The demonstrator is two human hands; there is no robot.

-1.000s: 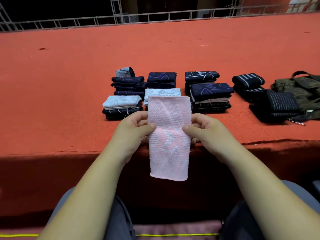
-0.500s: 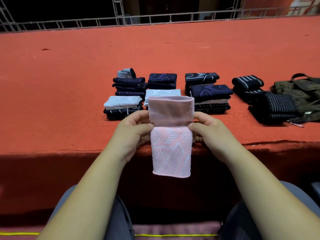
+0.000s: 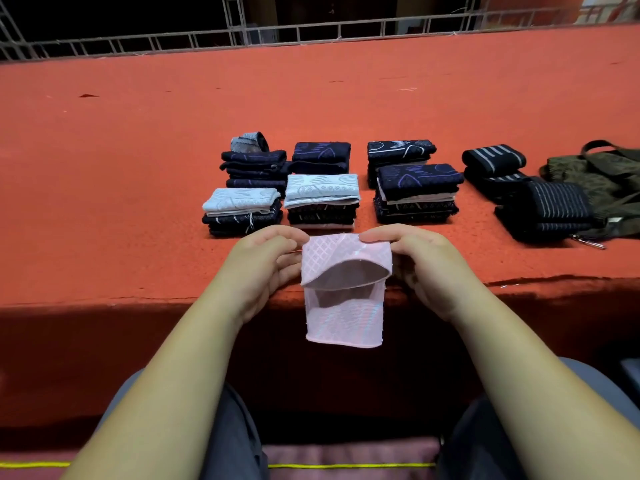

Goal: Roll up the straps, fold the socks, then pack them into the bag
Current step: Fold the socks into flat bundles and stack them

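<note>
Socks: a pink sock [image 3: 344,299] folding over in your two hands above the near edge of the counter [image 3: 138,168].

Red counter spreads wide before you, with a metal railing [image 3: 311,32] along its far side. At the far right lies the olive bag [image 3: 602,178], and touching its left side sit the rolled black striped straps [image 3: 540,202]. Across the middle stand six stacks of folded socks [image 3: 329,188], mostly dark navy, two of them topped with pale blue ones. Just in front of those stacks you hold the pink sock in the air, its top part bent over toward you and its lower part hanging past the counter's edge. Your left hand [image 3: 263,268] pinches its upper left corner, fingers clenched on the fabric; your right hand [image 3: 422,261] grips the upper right corner the same way.
</note>
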